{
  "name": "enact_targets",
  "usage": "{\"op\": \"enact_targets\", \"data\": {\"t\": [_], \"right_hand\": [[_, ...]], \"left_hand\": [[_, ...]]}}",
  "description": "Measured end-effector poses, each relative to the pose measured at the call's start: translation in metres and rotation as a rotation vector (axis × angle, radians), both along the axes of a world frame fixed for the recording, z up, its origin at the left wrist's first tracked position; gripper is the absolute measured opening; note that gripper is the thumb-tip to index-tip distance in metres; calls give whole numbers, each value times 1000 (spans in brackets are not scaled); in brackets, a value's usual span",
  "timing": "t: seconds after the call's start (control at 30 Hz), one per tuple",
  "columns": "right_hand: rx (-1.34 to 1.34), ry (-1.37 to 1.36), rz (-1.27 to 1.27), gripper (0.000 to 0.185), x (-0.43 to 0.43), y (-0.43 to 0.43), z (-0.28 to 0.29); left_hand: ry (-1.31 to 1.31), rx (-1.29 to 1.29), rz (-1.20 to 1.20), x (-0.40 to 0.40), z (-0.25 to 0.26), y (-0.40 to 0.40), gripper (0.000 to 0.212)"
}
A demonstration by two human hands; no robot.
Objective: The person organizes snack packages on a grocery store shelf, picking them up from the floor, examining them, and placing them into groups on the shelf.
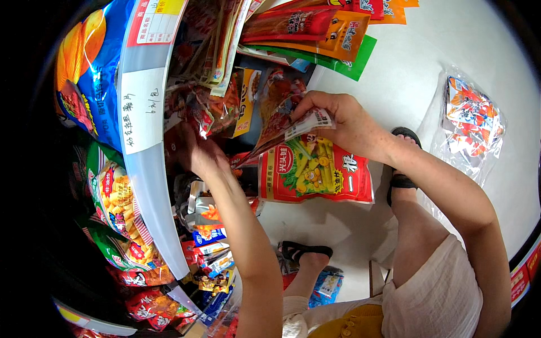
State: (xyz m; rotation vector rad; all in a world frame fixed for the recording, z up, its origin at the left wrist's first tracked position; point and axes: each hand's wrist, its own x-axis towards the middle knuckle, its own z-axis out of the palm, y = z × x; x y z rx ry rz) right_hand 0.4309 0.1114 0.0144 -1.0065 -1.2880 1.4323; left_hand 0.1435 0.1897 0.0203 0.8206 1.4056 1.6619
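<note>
My right hand (pixel 338 112) pinches the upper edge of a clear plastic snack packet (pixel 277 107) with reddish contents, over the front of a shelf bin. My left hand (pixel 205 154) reaches into the shadowed shelf among packets; its fingers are blurred and partly hidden, so a hold on anything is unclear. Just below my right hand, a red snack bag with a green and yellow picture (pixel 315 171) juts out over the floor. Between the hands, farther in, stand a yellow packet (pixel 247 103) and a glossy clear packet (pixel 224 105).
Long red and orange snack packets (pixel 296 25) stick out above the bin. The shelf's price rail (pixel 146 126) curves along the left, with a blue chip bag (pixel 95 72) behind it. A clear bag of colourful packets (pixel 473 114) lies on the pale floor (pixel 414 76). A blue packet (pixel 325 289) lies near my foot.
</note>
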Motion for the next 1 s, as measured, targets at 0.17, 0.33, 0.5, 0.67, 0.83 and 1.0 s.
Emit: {"op": "enact_targets", "data": {"t": [0.17,0.33,0.5,0.67,0.83,1.0], "right_hand": [[-10,11,-7,22,1,0,0],[-3,-3,-3,22,-1,0,4],[-25,24,15,22,0,0,2],[35,-18,-26,20,1,1,-1],[-58,5,-13,19,-2,13,13],[-55,35,-40,25,-11,22,12]], "left_hand": [[-61,106,-16,30,17,-32,24],[44,113,-85,24,13,-44,18],[176,243,-315,38,14,-48,16],[77,147,-149,18,12,-17,25],[-120,-285,-102,-14,0,31,42],[-14,-196,43,12,6,17,47]]}}
